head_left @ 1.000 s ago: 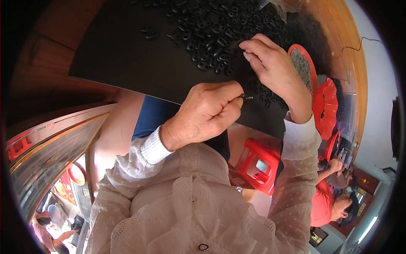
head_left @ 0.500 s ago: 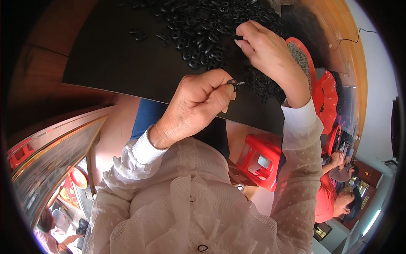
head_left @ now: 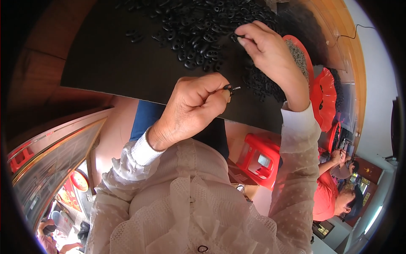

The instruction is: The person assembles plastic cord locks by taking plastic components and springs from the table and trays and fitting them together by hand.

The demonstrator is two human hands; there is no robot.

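Observation:
My left hand [head_left: 196, 103] is closed in a pinch on a small black plastic cord lock piece [head_left: 228, 87]. A thin metal spring [head_left: 236, 88] sticks out of this piece to the right. Farther off, my right hand [head_left: 270, 53] pinches a small black piece [head_left: 237, 37] between thumb and fingers at the edge of a heap of black cord lock pieces [head_left: 198, 31]. The fingers partly hide that piece. Below my right wrist lies a second pile of smaller black parts [head_left: 263, 84], on the dark tabletop [head_left: 114, 63].
A red dish [head_left: 311, 67] full of metal springs [head_left: 298, 56] stands beyond my right wrist. Next to it is a wavy-edged red dish [head_left: 325, 99]. A red stool [head_left: 260, 163] stands below the table edge. Other people sit at the lower right and lower left.
My left hand has shifted slightly down and left with the cord lock piece and spring. My right fingertips have moved only slightly at the heap's edge.

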